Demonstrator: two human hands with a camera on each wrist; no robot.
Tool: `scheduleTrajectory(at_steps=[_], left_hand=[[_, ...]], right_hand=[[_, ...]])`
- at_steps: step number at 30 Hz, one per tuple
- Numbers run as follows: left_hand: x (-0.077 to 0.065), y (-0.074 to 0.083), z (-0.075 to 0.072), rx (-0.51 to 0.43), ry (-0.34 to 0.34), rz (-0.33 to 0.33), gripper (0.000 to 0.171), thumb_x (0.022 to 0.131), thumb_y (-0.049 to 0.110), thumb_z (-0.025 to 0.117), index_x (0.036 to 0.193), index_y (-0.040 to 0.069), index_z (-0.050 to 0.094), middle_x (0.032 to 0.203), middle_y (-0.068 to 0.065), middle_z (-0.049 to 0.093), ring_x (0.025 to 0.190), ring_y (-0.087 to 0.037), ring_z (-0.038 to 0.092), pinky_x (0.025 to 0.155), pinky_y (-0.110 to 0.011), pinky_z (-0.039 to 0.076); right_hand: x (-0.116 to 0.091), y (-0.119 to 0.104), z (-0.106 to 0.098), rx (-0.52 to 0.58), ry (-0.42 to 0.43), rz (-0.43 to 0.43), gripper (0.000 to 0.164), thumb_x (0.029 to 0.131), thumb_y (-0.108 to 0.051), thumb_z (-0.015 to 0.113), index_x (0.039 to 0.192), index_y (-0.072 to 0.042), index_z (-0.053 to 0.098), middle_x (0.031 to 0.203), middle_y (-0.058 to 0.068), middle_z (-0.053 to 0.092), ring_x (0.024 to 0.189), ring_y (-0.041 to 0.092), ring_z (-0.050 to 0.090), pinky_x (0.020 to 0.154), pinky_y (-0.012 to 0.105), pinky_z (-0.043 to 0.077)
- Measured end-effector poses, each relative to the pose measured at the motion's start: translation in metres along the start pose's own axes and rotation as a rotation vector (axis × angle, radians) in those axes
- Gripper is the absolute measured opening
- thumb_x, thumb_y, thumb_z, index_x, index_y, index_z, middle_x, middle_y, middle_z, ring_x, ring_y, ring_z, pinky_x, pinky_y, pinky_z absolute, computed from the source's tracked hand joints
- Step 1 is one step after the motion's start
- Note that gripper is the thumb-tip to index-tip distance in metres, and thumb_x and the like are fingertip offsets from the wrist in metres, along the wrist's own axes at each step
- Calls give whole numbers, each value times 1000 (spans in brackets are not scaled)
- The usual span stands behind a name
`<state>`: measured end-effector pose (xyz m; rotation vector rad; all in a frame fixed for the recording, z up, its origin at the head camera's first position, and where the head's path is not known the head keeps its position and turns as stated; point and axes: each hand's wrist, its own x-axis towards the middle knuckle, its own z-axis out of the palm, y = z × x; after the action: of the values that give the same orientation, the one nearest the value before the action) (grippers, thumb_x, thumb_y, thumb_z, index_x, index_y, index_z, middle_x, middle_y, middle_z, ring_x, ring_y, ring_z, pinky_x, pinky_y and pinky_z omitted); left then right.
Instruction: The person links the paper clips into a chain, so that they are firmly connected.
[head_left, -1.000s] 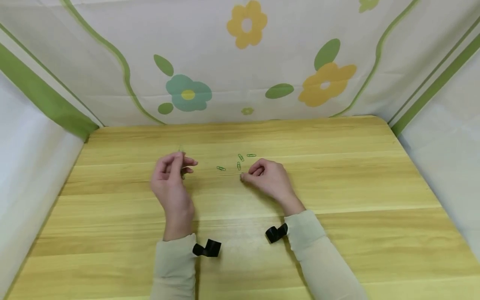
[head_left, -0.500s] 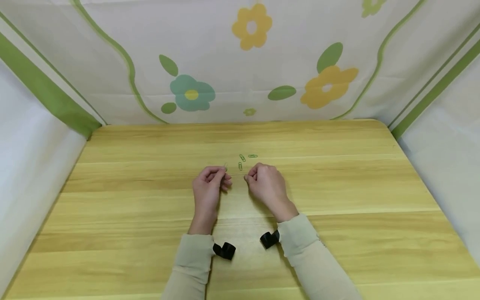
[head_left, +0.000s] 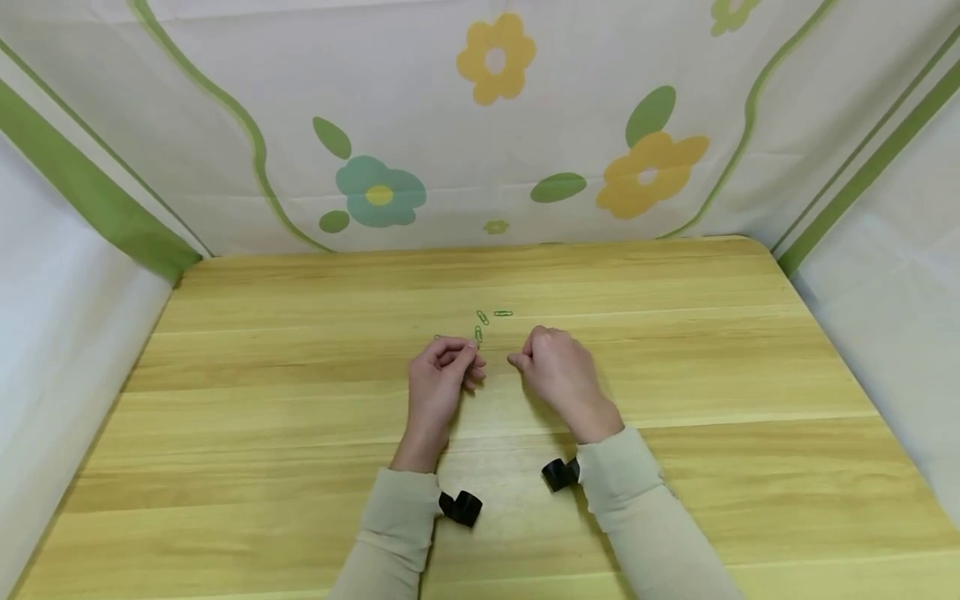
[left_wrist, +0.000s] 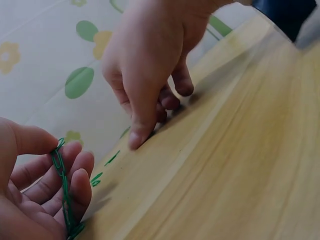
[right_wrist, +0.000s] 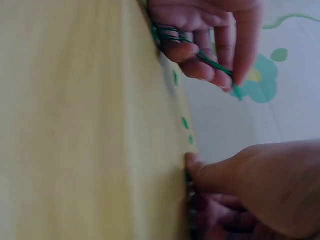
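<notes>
Left hand [head_left: 438,375] pinches, between thumb and forefinger, the upper end of a chain of linked green wire paper clips [left_wrist: 64,185]; the chain hangs down across the hand's other, loosely bent fingers. To its right, with a narrow gap between them, the right hand [head_left: 558,375] has its fingers bent and its thumb reaching down toward the bench; whether it pinches anything cannot be told.

Just beyond the left hand's fingertips lies a loose green wire paper clip [head_left: 478,333], pointing roughly near to far. Farther off, a slanted green paper clip [head_left: 482,317] lies beside a green paper clip set crosswise [head_left: 503,313], the two apart. A fourth green clip [head_left: 437,337] shows only a bit of itself behind the left hand.

All four loose clips lie on a yellowish wood-grain bench [head_left: 247,417]. Beige sleeves [head_left: 637,492] cover both forearms, and a small black device [head_left: 463,508] juts inward at each cuff. Along the bench's far edge hangs a white cloth [head_left: 420,100] printed with orange-yellow flowers, a blue-green flower [head_left: 360,183] and green leaves.
</notes>
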<state>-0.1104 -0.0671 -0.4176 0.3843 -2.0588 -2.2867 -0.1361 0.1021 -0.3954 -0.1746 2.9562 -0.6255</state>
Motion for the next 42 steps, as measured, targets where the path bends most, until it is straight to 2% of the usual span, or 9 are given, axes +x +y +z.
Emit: scheduleTrajectory(at_steps=[4, 9, 15, 21, 26, 32, 38, 42], left_hand=[[0, -1, 1, 11, -5, -4, 15, 103, 9, 72, 108, -6, 73, 82, -11, 77, 66, -16, 71, 58, -25, 58], [0, -2, 0, 14, 2, -8, 16, 104, 11, 72, 109, -5, 74, 82, -10, 77, 66, -17, 71, 58, -25, 57], [-2, -2, -1, -6, 11, -7, 19, 104, 13, 73, 109, -5, 73, 80, -6, 76, 66, -17, 71, 56, -25, 57], [-1, -2, -2, -16, 8, -6, 18, 103, 14, 74, 108, -3, 73, 79, -3, 75, 66, -17, 71, 56, -24, 57], [0, -1, -1, -14, 8, -5, 19, 104, 14, 73, 109, -4, 73, 80, -5, 75, 67, -17, 71, 57, -25, 58], [1, 0, 0, -19, 6, -8, 17, 103, 13, 73, 109, -4, 73, 80, -5, 75, 67, -17, 71, 57, -24, 57], [1, -2, 0, -10, 10, -11, 17, 104, 12, 73, 109, -4, 73, 80, -4, 75, 67, -17, 71, 57, -24, 58], [2, -2, 0, 0, 13, -16, 16, 103, 12, 73, 108, -3, 73, 80, -5, 76, 66, -16, 70, 57, -24, 58]], right_hand=[[-3, 3, -7, -25, -25, -14, 21, 103, -24, 75, 99, -3, 76, 98, 10, 78, 84, 26, 75, 73, 42, 64], [-5, 7, -9, 40, -40, 1, 17, 102, -20, 76, 100, -3, 76, 101, 11, 79, 88, 24, 73, 80, 42, 64], [-6, 10, -12, 90, -82, 11, 17, 100, -20, 79, 99, -4, 73, 96, 9, 76, 82, 21, 69, 77, 39, 61], [-3, 16, -17, 180, -144, 41, 21, 100, -26, 80, 103, -6, 73, 96, 7, 74, 86, 20, 68, 79, 37, 59], [-2, 18, -22, 187, -167, 33, 20, 98, -22, 82, 102, -5, 72, 96, 8, 75, 87, 19, 69, 81, 37, 59], [0, 19, -21, 144, -113, 12, 17, 99, -18, 80, 101, -3, 72, 94, 9, 75, 84, 21, 70, 78, 37, 60], [2, 26, -18, 122, -22, 35, 28, 95, -26, 86, 103, -3, 71, 96, 10, 72, 86, 24, 68, 80, 41, 59], [3, 31, -16, 127, -8, 42, 24, 96, -29, 85, 96, -7, 74, 89, 7, 74, 81, 22, 68, 76, 40, 58]])
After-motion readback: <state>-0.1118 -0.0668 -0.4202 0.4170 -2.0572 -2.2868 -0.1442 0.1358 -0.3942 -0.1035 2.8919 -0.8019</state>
